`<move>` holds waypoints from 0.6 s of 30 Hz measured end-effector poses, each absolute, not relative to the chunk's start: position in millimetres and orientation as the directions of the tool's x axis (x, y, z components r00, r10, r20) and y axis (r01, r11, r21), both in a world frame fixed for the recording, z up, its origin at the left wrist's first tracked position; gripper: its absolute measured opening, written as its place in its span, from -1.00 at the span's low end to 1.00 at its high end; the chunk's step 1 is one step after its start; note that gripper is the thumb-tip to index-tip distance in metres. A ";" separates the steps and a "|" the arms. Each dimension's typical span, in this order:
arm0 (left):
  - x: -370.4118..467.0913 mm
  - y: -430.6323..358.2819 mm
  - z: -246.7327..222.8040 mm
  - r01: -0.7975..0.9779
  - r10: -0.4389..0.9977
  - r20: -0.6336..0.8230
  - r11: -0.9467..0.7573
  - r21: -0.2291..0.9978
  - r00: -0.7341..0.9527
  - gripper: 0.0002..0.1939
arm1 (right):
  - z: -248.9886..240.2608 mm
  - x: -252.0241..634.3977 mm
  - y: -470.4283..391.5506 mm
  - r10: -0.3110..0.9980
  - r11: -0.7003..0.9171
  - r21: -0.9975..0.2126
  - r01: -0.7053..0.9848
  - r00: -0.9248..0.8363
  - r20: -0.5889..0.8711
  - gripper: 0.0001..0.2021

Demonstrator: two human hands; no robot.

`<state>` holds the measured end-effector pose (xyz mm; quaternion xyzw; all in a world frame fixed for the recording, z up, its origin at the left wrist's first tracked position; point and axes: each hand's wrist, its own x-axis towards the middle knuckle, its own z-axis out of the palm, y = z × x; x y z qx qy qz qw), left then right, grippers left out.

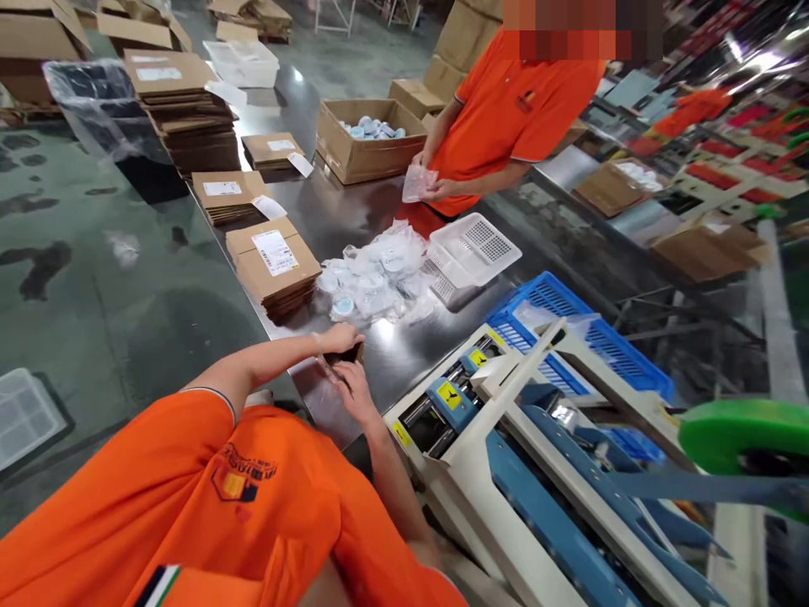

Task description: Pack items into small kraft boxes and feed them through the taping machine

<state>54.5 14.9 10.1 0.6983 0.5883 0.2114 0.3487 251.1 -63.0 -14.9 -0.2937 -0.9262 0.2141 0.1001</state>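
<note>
At the near edge of the metal table, my left hand (341, 338) grips the far side of a small brown cardboard box (350, 356). My right hand (355, 389) is closed on the near side of the same box, its fingers by the opening. Much of the box is hidden behind my hands. Just beyond lies a heap of clear plastic bags (379, 274) with round white and pale blue items inside. Beside my left hand stands a stack of flat cardboard boxes (273, 261), the top one bearing a white label.
A white perforated basket (477, 249) sits past the bags. Close on the right are a blue and cream machine (448, 396) and a blue crate (569, 312). Across the table, a co-worker (524, 110) holds a clear bag near an open carton (366, 156).
</note>
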 end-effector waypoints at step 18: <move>31.9 -10.8 25.6 0.715 0.882 0.035 -0.403 0.572 0.469 -0.55 | 27.4 197.7 -50.5 0.541 0.817 0.080 0.571 -0.710 -0.452 -0.71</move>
